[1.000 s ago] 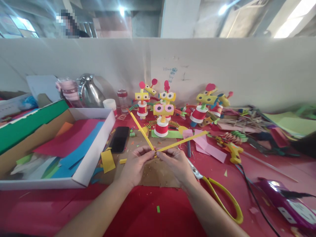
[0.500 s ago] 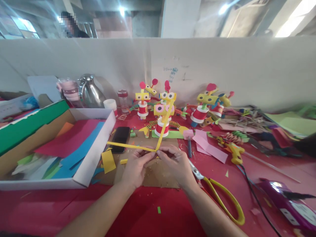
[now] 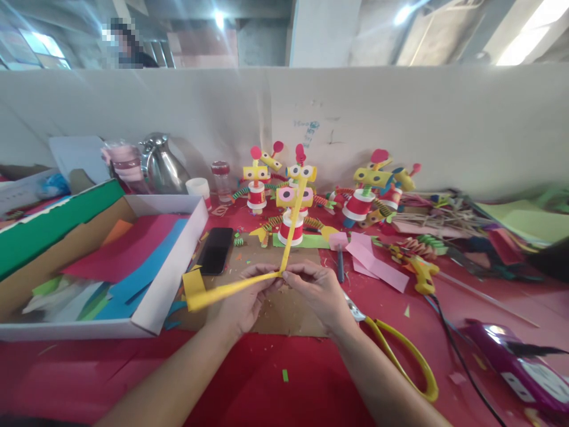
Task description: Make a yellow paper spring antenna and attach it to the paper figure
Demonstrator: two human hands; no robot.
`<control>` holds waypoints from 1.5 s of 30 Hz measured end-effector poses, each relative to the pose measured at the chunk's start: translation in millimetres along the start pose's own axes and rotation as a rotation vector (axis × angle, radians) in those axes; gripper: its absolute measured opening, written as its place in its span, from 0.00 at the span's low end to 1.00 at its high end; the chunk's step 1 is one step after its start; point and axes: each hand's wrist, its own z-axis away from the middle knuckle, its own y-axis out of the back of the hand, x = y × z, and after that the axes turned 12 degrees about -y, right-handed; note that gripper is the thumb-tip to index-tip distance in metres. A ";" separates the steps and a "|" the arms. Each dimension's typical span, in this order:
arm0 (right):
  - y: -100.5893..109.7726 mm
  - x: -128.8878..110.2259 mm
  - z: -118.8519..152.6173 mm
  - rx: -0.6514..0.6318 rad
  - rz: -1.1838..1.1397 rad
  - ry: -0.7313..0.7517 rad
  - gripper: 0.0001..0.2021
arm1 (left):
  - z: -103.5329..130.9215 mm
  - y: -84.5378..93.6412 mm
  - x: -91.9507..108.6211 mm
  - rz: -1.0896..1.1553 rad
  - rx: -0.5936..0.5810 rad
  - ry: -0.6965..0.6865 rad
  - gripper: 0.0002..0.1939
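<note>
Yellow paper strips [image 3: 293,228] meet in a tight corner between my fingertips, held just above the cardboard [image 3: 288,317]. I have the left hand [image 3: 243,296] pinched on that corner from one side and the right hand [image 3: 320,293] pinched on it from the other, thumbs nearly touching. Whether it is one folded strip or two joined, I cannot tell.

From the pinch, one length points up and away, its long axis running toward the far edge of the cardboard. The other, blurred, slants left and back toward me across the left hand, so the left is the nearer hand to it. I judge that the corner between those two axes matters most now.

Left of the cardboard I see a yellow paper piece [image 3: 194,284] at its edge, then the box [image 3: 171,267]; a phone [image 3: 217,252] lies at its far left corner. Beyond its far edge stands a pink-eyed cup figure [image 3: 284,230]. Right of it, on the red desk [image 3: 249,379], are the scissors [image 3: 354,309], with the glue gun [image 3: 423,276] farther right.
</note>
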 end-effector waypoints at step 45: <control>-9.8 1.6 4.1 0.028 -0.014 0.049 0.09 | 7.2 -9.8 7.3 -0.174 -0.044 -0.119 0.08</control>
